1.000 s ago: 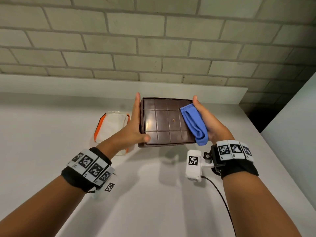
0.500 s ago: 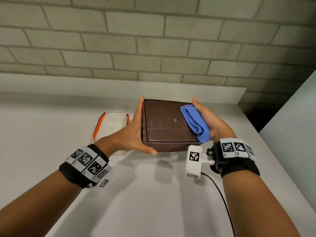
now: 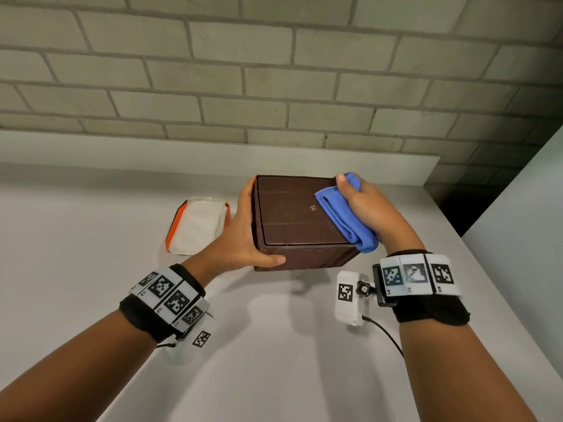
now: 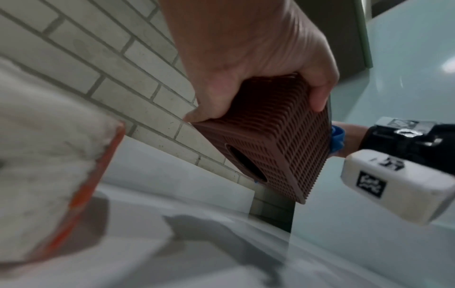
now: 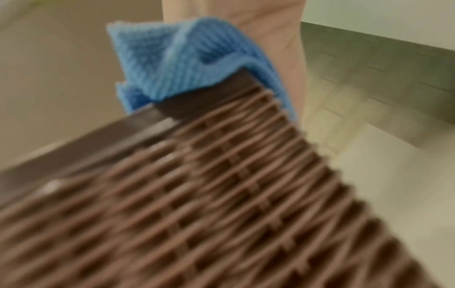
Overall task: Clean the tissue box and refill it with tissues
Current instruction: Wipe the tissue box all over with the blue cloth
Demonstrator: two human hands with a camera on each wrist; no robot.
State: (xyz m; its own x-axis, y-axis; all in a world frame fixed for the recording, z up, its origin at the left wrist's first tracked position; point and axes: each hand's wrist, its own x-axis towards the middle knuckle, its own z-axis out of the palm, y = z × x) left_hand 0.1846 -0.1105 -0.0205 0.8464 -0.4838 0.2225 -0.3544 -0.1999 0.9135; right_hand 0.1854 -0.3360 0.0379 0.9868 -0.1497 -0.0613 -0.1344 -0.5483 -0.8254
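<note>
Left hand (image 3: 243, 239) grips tissue box (image 3: 292, 220) aloft, base up; right hand (image 3: 365, 205) pinches blue cloth (image 3: 344, 220) against base, probably wiping.

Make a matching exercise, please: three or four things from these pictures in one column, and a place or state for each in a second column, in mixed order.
Things:
1. box
2. cloth
3. tissue pack
4. left hand

Places or states:
A. lies on the counter, left of the box
B. held up off the counter, opening facing down
C. grips the box's left side
D. pressed on the box by the right hand

Pairs: 1-B, 2-D, 3-A, 4-C
</note>
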